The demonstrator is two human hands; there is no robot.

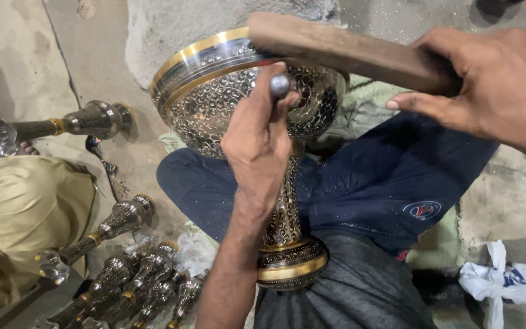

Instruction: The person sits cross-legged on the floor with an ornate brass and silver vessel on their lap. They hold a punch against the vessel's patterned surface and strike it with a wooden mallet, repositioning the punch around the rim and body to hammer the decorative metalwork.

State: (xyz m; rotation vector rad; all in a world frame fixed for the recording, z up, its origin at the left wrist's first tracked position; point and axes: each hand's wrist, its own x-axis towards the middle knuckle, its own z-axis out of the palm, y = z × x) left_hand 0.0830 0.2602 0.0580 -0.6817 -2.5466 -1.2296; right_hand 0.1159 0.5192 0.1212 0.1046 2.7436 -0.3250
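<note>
One head-worn camera looks steeply down, close over the lap [360,183] and the floor [92,55] beyond it.

A crumpled white plastic bag with blue print [505,283] is lying on the floor, just beside my dark blue trouser leg [391,183], whose round red-and-blue patch [422,210] is facing up.

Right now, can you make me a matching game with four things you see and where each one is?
Things:
1. punch
2. wooden block
3. white bag
4. small vases

Places:
A. in the right hand
B. on the floor at lower right
C. in the left hand, against the big goblet
D. lying in a bunch at lower left

Pairs: 1-C, 2-A, 3-B, 4-D
</note>
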